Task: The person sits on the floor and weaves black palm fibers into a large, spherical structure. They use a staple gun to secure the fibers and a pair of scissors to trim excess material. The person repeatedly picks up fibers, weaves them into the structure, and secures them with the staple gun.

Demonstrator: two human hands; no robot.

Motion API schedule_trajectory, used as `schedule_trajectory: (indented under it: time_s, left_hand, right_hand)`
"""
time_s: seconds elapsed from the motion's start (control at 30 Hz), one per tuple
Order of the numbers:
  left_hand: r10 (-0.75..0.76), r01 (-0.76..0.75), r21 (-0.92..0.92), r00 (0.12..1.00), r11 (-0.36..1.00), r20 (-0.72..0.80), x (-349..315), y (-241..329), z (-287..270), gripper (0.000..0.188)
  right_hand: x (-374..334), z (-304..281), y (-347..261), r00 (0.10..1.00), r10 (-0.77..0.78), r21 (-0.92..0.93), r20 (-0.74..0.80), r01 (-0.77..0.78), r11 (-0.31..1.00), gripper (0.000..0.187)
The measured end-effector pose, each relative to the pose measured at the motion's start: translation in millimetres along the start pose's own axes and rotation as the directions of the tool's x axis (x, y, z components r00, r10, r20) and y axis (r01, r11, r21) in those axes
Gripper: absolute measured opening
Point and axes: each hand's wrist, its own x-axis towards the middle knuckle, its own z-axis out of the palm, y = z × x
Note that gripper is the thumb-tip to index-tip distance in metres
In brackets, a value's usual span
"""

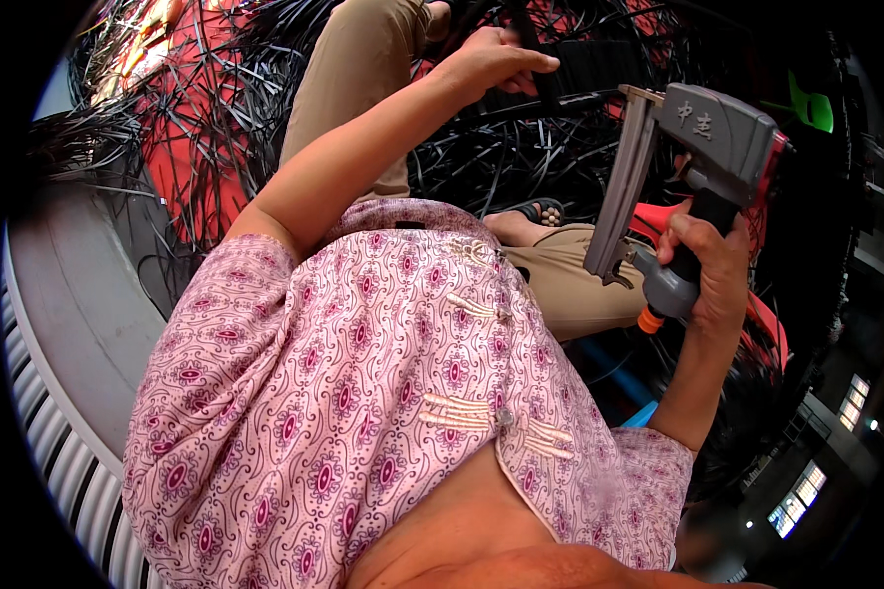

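Observation:
My right hand (714, 257) is wrapped round the black grip of a grey pneumatic staple gun (722, 123), raised at the right. Its long metal magazine (621, 187) slants down toward my lap, and an orange piece (649, 320) shows at the grip's lower end. Farther ahead, near the top middle, my left hand (501, 64) is closed at a dark upright bar (548, 96), its thumb lying across it. Some of the left fingers are hidden. Behind that bar is a dark ribbed or woven surface (594, 64), hard to make out in shadow.
Loose black strips (442, 162) lie in tangles over the floor and a red surface (192, 162). My legs in tan trousers (339, 98) are spread around the work. A grey curved surface with slats (83, 265) stands at the left. Red plastic (766, 329) shows beyond my right wrist.

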Motion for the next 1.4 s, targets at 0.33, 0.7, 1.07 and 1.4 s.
schedule_trajectory:
  time_s: [0.33,0.7,1.07,1.4]
  left_hand:
    - [0.033,-0.033,-0.017,0.999,0.999,0.003,1,-5,3,0.044]
    - [0.038,-0.038,-0.021,0.999,0.999,-0.012,4,-5,5,0.041]
    - [0.059,-0.059,-0.013,0.998,0.998,-0.009,6,-8,4,0.037]
    - [0.067,-0.066,-0.052,0.998,0.996,0.004,0,-6,9,0.034]
  right_hand:
    - [36,31,5,0.982,0.016,-0.068,0.187,-0.003,0.998,0.019]
    - [45,40,4,0.977,0.028,-0.096,0.214,-0.008,0.995,0.019]
    - [49,45,-7,0.966,0.065,-0.136,0.250,-0.032,0.990,0.022]
    - [60,38,-18,0.950,0.152,-0.274,0.272,-0.075,0.959,0.030]
